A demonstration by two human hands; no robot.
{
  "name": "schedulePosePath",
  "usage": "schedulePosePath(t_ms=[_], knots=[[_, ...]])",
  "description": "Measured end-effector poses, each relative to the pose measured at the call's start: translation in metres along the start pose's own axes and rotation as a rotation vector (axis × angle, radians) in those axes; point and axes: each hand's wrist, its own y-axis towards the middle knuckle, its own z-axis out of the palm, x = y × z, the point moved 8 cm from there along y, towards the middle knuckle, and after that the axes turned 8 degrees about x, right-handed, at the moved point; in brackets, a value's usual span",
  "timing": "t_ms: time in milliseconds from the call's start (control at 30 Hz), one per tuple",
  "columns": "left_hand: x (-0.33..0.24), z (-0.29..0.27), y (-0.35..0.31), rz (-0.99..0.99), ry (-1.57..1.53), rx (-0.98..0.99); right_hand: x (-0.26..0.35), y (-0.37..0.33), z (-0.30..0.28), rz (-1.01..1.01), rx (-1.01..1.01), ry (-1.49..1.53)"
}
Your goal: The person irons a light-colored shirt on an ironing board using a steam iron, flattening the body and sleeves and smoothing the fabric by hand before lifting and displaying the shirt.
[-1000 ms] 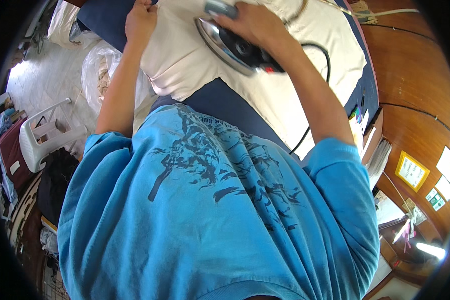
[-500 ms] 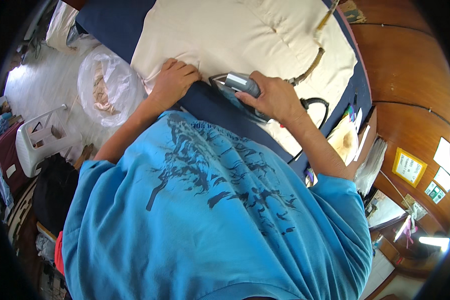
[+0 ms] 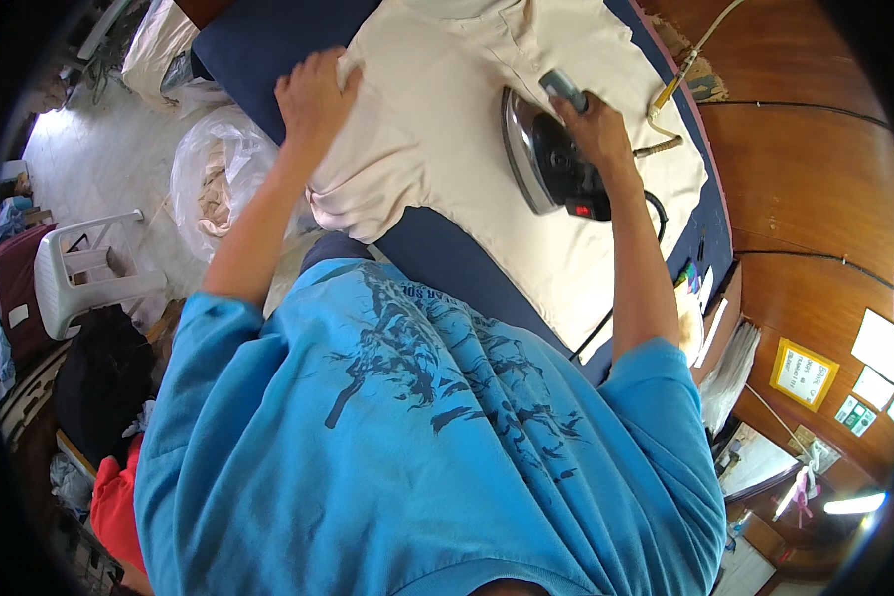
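Note:
A cream garment (image 3: 437,109), with what looks like a placket near its far edge, lies spread over a navy-covered table (image 3: 447,253). My right hand (image 3: 598,137) grips the grey handle of a clothes iron (image 3: 536,164). The iron is over the right half of the cloth; it appears tilted, its metal edge showing on the left, and I cannot tell whether the soleplate touches. At the garment's left edge my left hand (image 3: 313,104) has its thumb apart from the fingers and holds nothing visible. Below it the cloth bunches in folds toward the near edge.
The iron's black cord (image 3: 656,214) trails at the right, near a hanging cable with a yellow sleeve (image 3: 666,94). A clear plastic bag with cream cloth (image 3: 194,204) and a white plastic stool (image 3: 65,273) stand left on the floor. A wooden wall (image 3: 795,169) rises at right.
The iron in my right hand has moved away from my body and turned. My left hand has gone farther out and left, its fingers spreading. The garment's near left part is now bunched.

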Motion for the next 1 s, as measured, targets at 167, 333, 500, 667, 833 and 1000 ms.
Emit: schedulePosePath(t_ms=[167,333,500,667,833,1000], knots=[[0.012,0.037,0.067,-0.098,0.054,0.252,0.04,0.018,-0.002,-0.148,0.039,-0.005],[0.011,0.048,0.077,-0.032,0.063,0.347,0.044,0.033,-0.001,-0.166,0.028,-0.034],[0.022,0.061,0.084,-0.053,0.114,0.438,0.1,0.023,0.027,-0.391,0.201,-0.148],[0.026,0.059,0.097,-0.081,0.149,0.46,0.155,0.039,0.043,-0.844,-0.008,-0.277],[-0.04,0.031,0.051,0.265,-0.174,0.118,0.085,0.022,0.031,-0.399,0.195,-0.052],[-0.158,0.035,-0.038,0.788,-0.418,0.176,-0.022,-0.04,-0.018,-0.01,0.236,0.083]])
